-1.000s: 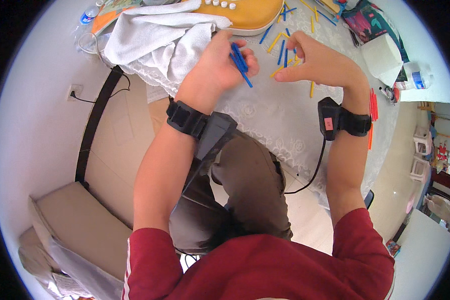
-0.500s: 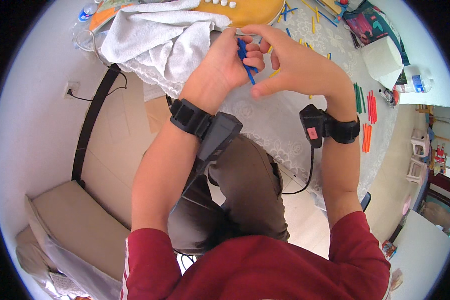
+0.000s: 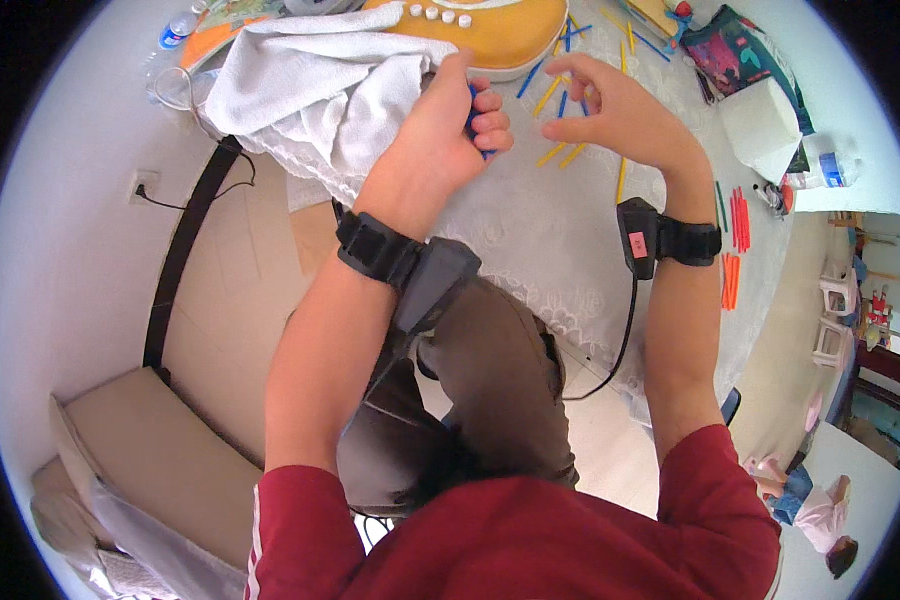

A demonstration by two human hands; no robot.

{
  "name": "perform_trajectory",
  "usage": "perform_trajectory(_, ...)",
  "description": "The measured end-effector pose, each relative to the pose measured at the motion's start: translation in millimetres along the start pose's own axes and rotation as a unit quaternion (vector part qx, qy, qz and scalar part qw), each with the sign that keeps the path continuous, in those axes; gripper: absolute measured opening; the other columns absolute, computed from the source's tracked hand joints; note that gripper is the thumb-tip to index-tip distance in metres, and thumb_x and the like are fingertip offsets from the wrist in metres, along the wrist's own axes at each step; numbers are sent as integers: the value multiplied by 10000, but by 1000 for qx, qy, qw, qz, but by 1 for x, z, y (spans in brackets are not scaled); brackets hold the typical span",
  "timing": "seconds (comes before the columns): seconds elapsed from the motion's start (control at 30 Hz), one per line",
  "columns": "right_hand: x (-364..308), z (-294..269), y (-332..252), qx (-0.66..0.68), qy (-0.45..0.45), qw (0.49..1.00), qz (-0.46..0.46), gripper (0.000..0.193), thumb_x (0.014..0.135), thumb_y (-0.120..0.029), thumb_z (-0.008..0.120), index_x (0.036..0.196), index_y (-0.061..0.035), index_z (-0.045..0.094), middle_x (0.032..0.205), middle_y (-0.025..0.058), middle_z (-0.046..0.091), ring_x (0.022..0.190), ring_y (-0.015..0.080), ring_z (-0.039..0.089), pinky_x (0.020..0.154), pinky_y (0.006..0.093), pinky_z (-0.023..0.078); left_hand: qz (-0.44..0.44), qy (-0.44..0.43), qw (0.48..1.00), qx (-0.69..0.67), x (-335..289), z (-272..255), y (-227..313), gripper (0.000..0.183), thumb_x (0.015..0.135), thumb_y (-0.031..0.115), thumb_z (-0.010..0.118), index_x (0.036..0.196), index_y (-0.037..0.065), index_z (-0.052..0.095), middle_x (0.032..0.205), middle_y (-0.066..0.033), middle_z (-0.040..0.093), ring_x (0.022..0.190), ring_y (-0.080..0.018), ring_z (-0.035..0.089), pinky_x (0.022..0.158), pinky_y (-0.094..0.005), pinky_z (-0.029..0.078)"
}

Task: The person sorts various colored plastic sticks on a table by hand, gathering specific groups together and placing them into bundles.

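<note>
My left hand (image 3: 448,128) is closed around a bundle of blue sticks (image 3: 475,118), mostly hidden by its fingers. To its right, my right hand (image 3: 620,118) hovers over the table with thumb and fingers apart, holding nothing that I can see. Below and beside its fingertips lie loose yellow sticks (image 3: 546,97) and blue sticks (image 3: 530,79). Right of my right wrist, red sticks (image 3: 740,219) and orange sticks (image 3: 731,281) lie in groups, and a green stick (image 3: 721,207) lies near them.
A white towel (image 3: 310,85) lies left of my left hand, beside a yellow shoe-shaped object (image 3: 480,40). A white paper roll (image 3: 762,125) and a plastic bottle (image 3: 835,168) stand at the right edge of the lace-covered table (image 3: 560,240). Another person (image 3: 820,515) is at the lower right.
My right hand has moved away from my left hand, to the right. My left fingers have closed further over the blue sticks. Another person has come into view at the lower right.
</note>
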State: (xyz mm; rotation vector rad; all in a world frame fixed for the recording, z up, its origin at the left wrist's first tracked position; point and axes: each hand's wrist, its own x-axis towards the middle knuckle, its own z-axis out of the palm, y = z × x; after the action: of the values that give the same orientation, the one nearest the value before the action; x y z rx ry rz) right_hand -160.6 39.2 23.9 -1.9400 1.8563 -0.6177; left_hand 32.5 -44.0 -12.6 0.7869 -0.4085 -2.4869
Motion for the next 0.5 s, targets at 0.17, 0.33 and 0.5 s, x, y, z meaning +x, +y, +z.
perform_trajectory(0.17, -4, 16, 12, -85, -31, 994, 68, 730, 660, -390, 796, 1197, 39, 550, 1104, 228, 599, 1040, 339, 581, 890, 376, 471, -2, 24, 1000, -16, -5, 1, -3, 240, 906, 174, 618, 822, 82, 413, 648, 12, 360, 521, -97, 324, 431, -239, 277)
perform_trajectory(0.33, 8, 14, 12, -105, -60, 988, 97, 725, 660, -399, 788, 1177, 58, 562, 1156, 250, 591, 1045, 360, 584, 903, 379, 472, -12, 42, 998, -43, 0, -3, -7, 210, 890, 157, 622, 793, 35, 482, 715, -47, 498, 639, -157, 498, 584, -284, 479)
perform_trajectory(0.5, 3, 2, 3, -113, -55, 987, 95, 730, 655, -408, 797, 1172, 58, 575, 1057, 212, 622, 989, 342, 601, 864, 371, 478, -23, 82, 996, -4, 1, 4, -13, 217, 904, 203, 616, 856, 23, 505, 751, -78, 533, 708, -215, 564, 637, -335, 521)
